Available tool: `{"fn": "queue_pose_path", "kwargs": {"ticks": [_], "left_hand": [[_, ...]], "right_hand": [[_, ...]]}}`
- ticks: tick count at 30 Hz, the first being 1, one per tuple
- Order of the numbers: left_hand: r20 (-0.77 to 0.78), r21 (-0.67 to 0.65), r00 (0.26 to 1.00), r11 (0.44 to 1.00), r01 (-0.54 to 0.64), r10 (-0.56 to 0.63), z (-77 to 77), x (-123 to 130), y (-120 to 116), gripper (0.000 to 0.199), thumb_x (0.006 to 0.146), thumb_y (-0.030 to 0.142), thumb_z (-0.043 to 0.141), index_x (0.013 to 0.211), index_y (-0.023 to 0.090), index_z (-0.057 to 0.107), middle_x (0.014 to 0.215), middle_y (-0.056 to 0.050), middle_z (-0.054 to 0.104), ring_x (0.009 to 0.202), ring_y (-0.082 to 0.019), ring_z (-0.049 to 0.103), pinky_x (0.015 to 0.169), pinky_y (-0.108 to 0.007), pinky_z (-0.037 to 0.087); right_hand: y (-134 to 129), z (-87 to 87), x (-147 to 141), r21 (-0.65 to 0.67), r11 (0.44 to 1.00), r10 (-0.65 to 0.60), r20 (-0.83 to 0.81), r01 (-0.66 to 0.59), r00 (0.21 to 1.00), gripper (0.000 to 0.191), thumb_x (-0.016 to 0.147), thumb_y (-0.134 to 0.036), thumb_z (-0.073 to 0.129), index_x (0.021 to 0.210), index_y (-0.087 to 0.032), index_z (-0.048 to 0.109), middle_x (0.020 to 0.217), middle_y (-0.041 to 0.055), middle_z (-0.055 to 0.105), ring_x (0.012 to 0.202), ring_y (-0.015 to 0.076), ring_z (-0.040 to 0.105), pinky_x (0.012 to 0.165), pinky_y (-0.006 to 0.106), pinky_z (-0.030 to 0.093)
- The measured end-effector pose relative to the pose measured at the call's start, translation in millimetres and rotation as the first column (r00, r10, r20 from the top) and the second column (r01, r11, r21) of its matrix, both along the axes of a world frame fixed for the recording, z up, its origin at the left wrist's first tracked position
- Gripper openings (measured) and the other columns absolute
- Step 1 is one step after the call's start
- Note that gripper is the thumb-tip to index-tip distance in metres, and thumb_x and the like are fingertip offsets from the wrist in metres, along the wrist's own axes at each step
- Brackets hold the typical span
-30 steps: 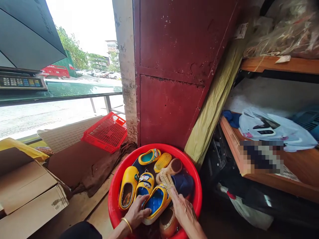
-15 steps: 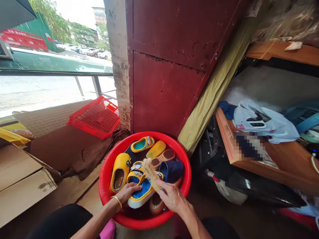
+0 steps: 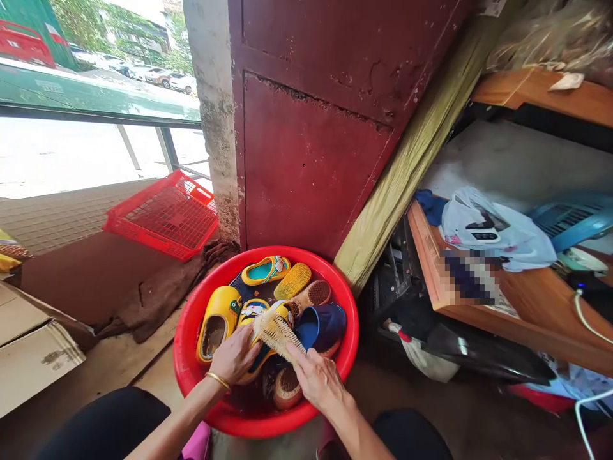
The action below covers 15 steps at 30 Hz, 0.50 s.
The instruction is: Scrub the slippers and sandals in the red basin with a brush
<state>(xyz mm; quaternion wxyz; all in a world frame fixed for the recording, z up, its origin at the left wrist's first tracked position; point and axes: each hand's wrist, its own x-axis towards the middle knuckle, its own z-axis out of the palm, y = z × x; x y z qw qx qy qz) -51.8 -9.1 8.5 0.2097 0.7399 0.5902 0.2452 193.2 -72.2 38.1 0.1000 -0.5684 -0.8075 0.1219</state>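
A round red plastic basin (image 3: 179,364) sits low in front of me, holding several children's clogs and slippers. My left hand (image 3: 234,356) grips a yellow and blue clog (image 3: 249,313), partly hidden by my fingers. My right hand (image 3: 318,380) is shut on a pale-bristled brush (image 3: 278,336), whose bristles press against that clog. Its handle is hidden by my palm. A yellow clog (image 3: 215,332) lies next to my left hand. A navy slipper (image 3: 320,327) lies just beyond my right hand.
A dark red metal door panel (image 3: 306,147) rises behind the basin. A red plastic crate (image 3: 163,214) and brown cloth (image 3: 158,300) lie to the left, with a cardboard box (image 3: 33,358) beyond. Wooden shelves (image 3: 431,268) holding a plastic bag (image 3: 493,227) stand to the right.
The whole scene has shifted left and upward in view. My hands have moved closer together, with the brush now lying across the clog in my left hand.
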Motion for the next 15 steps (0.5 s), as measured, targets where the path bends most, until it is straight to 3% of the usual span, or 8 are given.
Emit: {"fn": "queue_pose_path", "kwargs": {"ticks": [3, 6, 11, 15], "left_hand": [[-0.109, -0.024, 0.994, 1.000, 0.017, -0.020, -14.1, 7, -4, 0.037, 0.088, 0.031, 0.048, 0.122, 0.023, 0.057, 0.127, -0.013, 0.070, 0.115, -0.026, 0.068, 0.097, -0.038, 0.053], [-0.130, 0.002, 0.991, 1.000, -0.009, 0.009, -18.3, 10, -7, 0.038, 0.088, 0.028, 0.047, 0.124, 0.020, 0.056, 0.128, -0.015, 0.068, 0.119, -0.026, 0.066, 0.100, -0.038, 0.052], [-0.008, -0.015, 0.994, 0.994, -0.105, 0.105, -9.1, -5, 3, 0.032, 0.089, 0.039, 0.048, 0.113, 0.023, 0.062, 0.116, -0.010, 0.074, 0.113, -0.027, 0.068, 0.100, -0.039, 0.051], [0.044, -0.124, 0.990, 0.984, -0.128, 0.134, -0.6, -13, 8, 0.041, 0.088, 0.044, 0.048, 0.123, 0.026, 0.060, 0.117, -0.008, 0.074, 0.110, -0.028, 0.069, 0.094, -0.038, 0.052]], "right_hand": [[3, -2.6, -18, 0.004, 1.000, 0.013, 0.045, -0.013, 0.999, 0.056, 0.101, -0.028, 0.040, 0.156, -0.036, 0.038, 0.105, 0.0066, 0.073, 0.088, 0.0222, 0.071, 0.081, 0.030, 0.057], [6, 1.5, -32, 0.041, 0.999, 0.007, 0.070, -0.010, 0.998, 0.055, 0.101, -0.028, 0.040, 0.157, -0.031, 0.039, 0.105, 0.0097, 0.073, 0.086, 0.0238, 0.071, 0.081, 0.032, 0.056], [6, 11.1, -26, 0.002, 0.999, -0.036, 0.101, 0.036, 0.994, 0.054, 0.099, -0.027, 0.046, 0.153, -0.037, 0.043, 0.105, 0.0079, 0.074, 0.088, 0.0249, 0.073, 0.083, 0.034, 0.055], [0, 18.0, -8, -0.065, 0.995, -0.080, 0.002, 0.080, 0.997, 0.053, 0.097, -0.026, 0.046, 0.149, -0.038, 0.049, 0.109, 0.0051, 0.076, 0.096, 0.0247, 0.073, 0.085, 0.033, 0.054]]}}
